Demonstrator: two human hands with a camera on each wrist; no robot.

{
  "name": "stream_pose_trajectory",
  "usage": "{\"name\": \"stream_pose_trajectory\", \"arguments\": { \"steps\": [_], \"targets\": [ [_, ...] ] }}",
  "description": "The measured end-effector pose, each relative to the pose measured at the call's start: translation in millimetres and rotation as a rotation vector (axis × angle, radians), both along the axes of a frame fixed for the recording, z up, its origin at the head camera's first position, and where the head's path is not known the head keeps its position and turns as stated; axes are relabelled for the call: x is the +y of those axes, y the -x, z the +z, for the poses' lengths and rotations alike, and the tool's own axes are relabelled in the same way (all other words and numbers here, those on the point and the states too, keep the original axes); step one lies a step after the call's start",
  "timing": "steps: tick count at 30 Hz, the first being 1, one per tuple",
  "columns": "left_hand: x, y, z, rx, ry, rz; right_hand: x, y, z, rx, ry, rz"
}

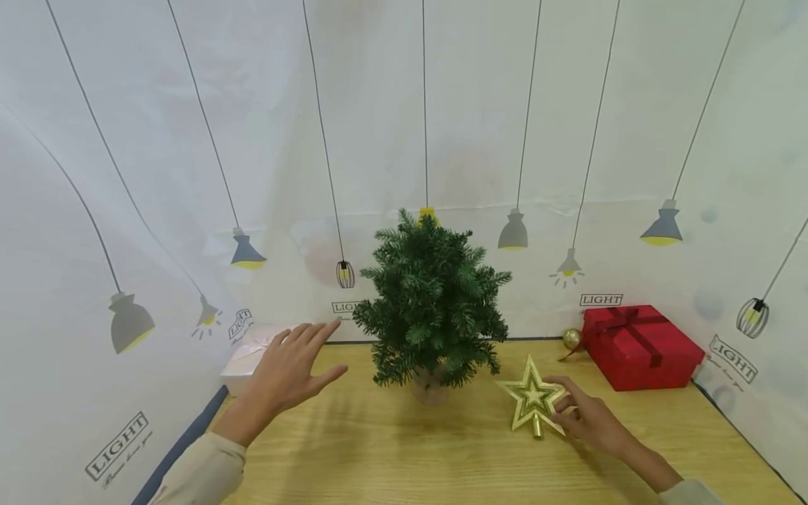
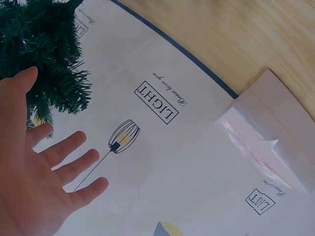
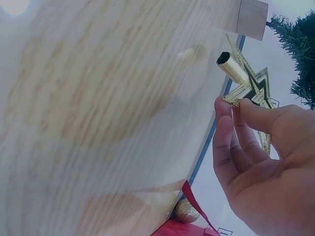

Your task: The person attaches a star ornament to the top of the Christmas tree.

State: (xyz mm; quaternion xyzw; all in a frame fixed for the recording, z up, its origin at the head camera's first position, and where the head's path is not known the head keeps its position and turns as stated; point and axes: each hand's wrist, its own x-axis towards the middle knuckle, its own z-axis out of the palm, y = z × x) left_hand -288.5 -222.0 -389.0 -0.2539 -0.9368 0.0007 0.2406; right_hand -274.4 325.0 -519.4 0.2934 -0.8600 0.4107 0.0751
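Note:
A small green artificial Christmas tree stands upright on the wooden table, its base partly under the branches. My right hand pinches a gold star tree topper by its right-hand points, between thumb and fingers. The star faces the head view, and its tubular socket shows an open end in the right wrist view. To the left of the tree, my left hand is raised with fingers spread and holds nothing; in the left wrist view its palm shows.
A red gift box with a dark red ribbon sits at the back right, a gold ball beside it. At the back left, a pale pink box lies partly behind my left hand. A backdrop printed with lamps encloses the table.

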Motion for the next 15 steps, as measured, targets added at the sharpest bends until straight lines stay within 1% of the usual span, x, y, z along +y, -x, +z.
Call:
{"name": "stream_pose_trajectory", "arguments": {
  "steps": [3, 10, 15],
  "targets": [
    [3.1, 1.0, 5.8, 0.013, -0.01, -0.015, -1, -2.8, 2.4, 0.037, -0.002, -0.017],
    [9.4, 3.9, 21.7, 0.016, -0.022, -0.03, 0, -5.7, 7.3, 0.0, 0.001, -0.055],
    [14.2, 6.0, 34.5, 0.022, -0.059, -0.053, 1, -8.4, 10.4, 0.043, -0.015, -0.084]
  ]
}}
